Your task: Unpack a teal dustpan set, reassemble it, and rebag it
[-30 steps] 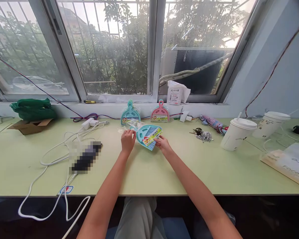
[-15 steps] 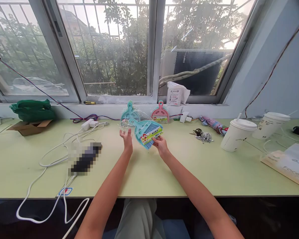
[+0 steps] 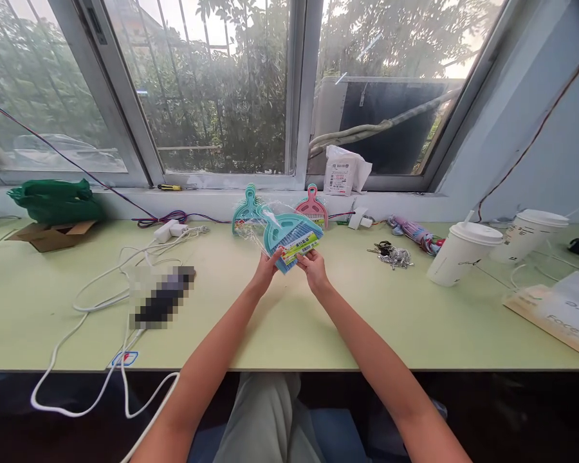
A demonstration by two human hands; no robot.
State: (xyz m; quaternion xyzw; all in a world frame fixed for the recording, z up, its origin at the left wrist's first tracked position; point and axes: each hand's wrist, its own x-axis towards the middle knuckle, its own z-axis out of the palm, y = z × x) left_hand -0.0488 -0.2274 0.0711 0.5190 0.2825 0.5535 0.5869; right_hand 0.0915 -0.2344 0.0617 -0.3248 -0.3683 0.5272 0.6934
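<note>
Through the head camera I am holding a teal dustpan-and-brush set (image 3: 289, 235) above the table (image 3: 367, 341), toward its far side, with its brush and label facing me and its handle tilting up and to the left. My left hand (image 3: 264, 275) is closing narrowly on the lower left edge, the thumb lying over the front; my right hand (image 3: 314, 269) is pinching the bottom edge just beside it, near the label. How firmly either one is pressing, I cannot tell

Clear wrap (image 3: 255, 233) is ballooning loosely around the handle and spreading leftward. I am judging that slick film as the main hazard: with both grips sitting low, the weight above could be tipping the piece backward or sliding it out of my fingers. The loose film could also be catching on the teal sets (image 3: 246, 211) standing behind, or on the pink sets (image 3: 311, 204) beside them, and toppling either group. Squeezing harder could be shifting the brush inside the pan

I am also minding the white cable (image 3: 53, 360), since it is looping over the table edge near my left forearm; a snag there could be dragging the pixelated dark object (image 3: 161, 305) along
</note>
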